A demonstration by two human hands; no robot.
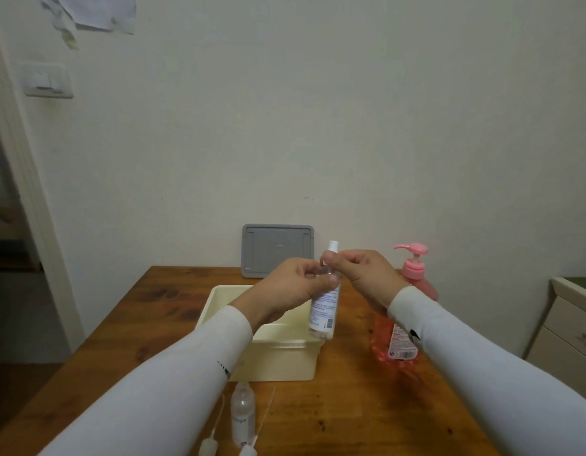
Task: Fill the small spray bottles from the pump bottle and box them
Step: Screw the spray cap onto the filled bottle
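Both hands meet above the middle of the bench, holding one small spray bottle [323, 311] upright in the air. The left hand [294, 287] has its fingers curled round the bottle's upper body; the right hand [364, 274] pinches the neck just under the white spray head. The pump bottle [404, 311] (pink, partly hidden by the right wrist) stands toward the bench's right edge. The cream box [278, 357] sits open below the hands, its grey lid [277, 250] propped at the far edge. Another small bottle [242, 413] lies by the near edge, two loose spray tops [208, 447] beside it.
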